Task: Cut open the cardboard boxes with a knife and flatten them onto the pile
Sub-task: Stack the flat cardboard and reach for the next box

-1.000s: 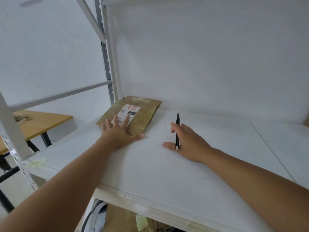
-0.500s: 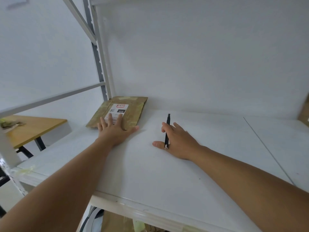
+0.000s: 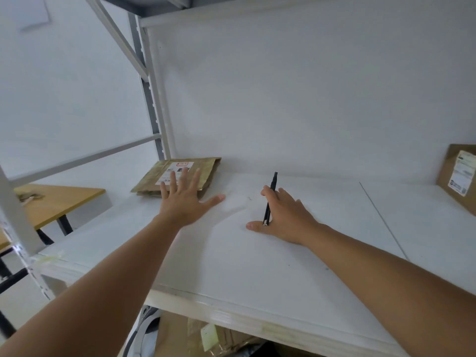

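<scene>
A wooden counter stands off to the left, past the gray shelf post. On the white shelf, a flat cardboard box lies in the back left corner. The left hand is spread wide, its grip released, fingers straight over the box's front edge; I cannot tell if they press it. Near the middle, the right hand rests on the shelf, its grip pinching a thin black knife. Another cardboard box leans at the right edge.
</scene>
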